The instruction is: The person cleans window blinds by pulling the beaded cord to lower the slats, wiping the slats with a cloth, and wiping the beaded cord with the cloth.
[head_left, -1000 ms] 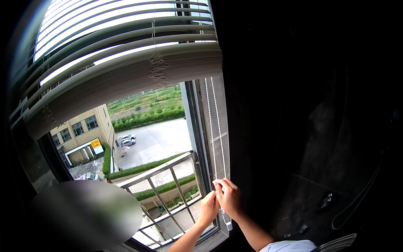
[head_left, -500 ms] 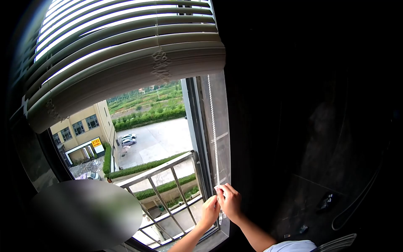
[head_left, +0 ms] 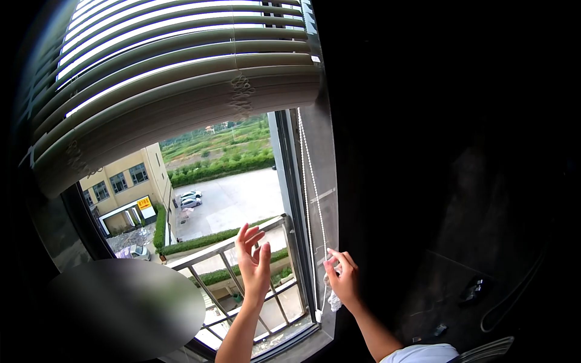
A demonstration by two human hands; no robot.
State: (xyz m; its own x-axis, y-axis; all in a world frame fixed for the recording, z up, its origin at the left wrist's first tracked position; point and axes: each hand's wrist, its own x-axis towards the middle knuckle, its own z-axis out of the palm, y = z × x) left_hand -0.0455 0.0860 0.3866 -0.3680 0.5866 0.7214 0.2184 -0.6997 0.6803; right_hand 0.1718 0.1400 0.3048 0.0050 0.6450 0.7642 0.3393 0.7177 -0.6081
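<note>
At near-vertical beaded blind chain (head_left: 305, 181) with nearer right hand (head_left: 344, 279), just rightward, pinch unclear; farther with left hand (head_left: 253, 266), spread apart.

An upper-floor room of unclear use — slatted blind (head_left: 175, 110) at the window (head_left: 283, 160), parked cars (head_left: 190, 202) below.

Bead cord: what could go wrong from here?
Only the right hand is at the bead cord; the left hand is open and off it, so the cord might slip or tangle. The blind hangs bunched at its lower edge; an uneven pull could perhaps jam it.
</note>
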